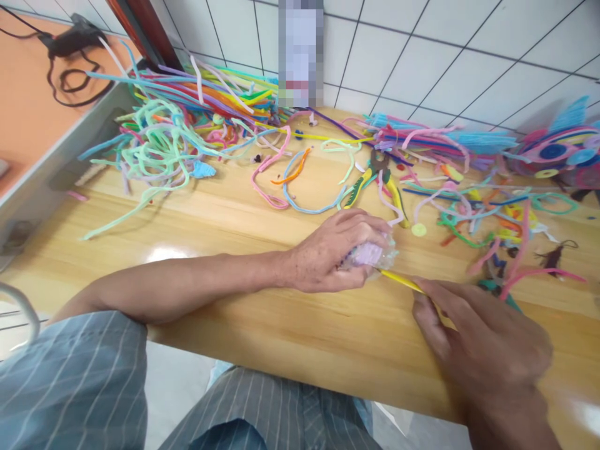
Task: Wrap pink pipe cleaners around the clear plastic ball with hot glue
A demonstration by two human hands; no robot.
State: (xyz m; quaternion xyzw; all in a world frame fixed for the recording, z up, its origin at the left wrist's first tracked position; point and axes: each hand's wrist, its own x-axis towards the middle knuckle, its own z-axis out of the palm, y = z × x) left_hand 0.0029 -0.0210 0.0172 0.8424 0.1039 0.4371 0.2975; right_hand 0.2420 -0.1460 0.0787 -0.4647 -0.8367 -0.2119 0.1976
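Observation:
My left hand (330,253) is closed around a crumpled-looking clear plastic piece (390,256) with something lilac (368,255) inside or against it. What exactly it is, I cannot make out. From the right, my right hand (482,331) pinches a thin yellow stick (400,280). The stick's tip meets the clear piece close to my left fingers; whether it goes in is hidden. Just beyond my left hand lie pliers (377,178) with yellow-and-green handles, spread apart. A small pale yellow disc (419,230) rests nearby on the wooden table (262,319).
A tangle of mint-green pipe cleaners (162,147) and a bundle of coloured ones (225,94) lie at the back left. Light-blue pipe cleaners (482,142) lie along the tiled wall (389,56). Scattered scraps and a dark tassel (555,259) are at right.

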